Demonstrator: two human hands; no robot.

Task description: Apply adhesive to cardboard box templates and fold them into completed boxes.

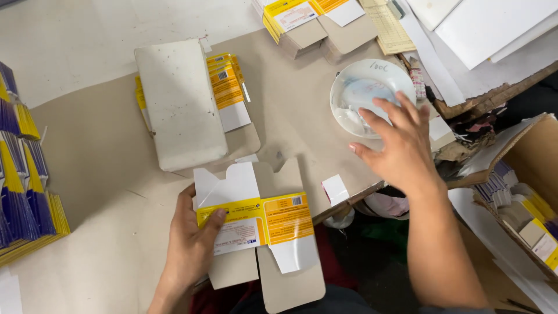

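My left hand (193,241) rests on a flat, unfolded carton blank (264,224) with yellow, orange and white panels, its thumb pressing the left printed panel near the table's front edge. My right hand (401,145) hovers with fingers spread over the near side of a shallow white dish (361,87) that holds a pale, glue-like smear. That hand holds nothing.
A white rectangular block (177,104) lies on a stack of carton blanks (229,90). More stacks sit at the top (302,23) and far left (23,186). A cardboard box (523,192) with folded cartons stands at right, below white sheets (494,26).
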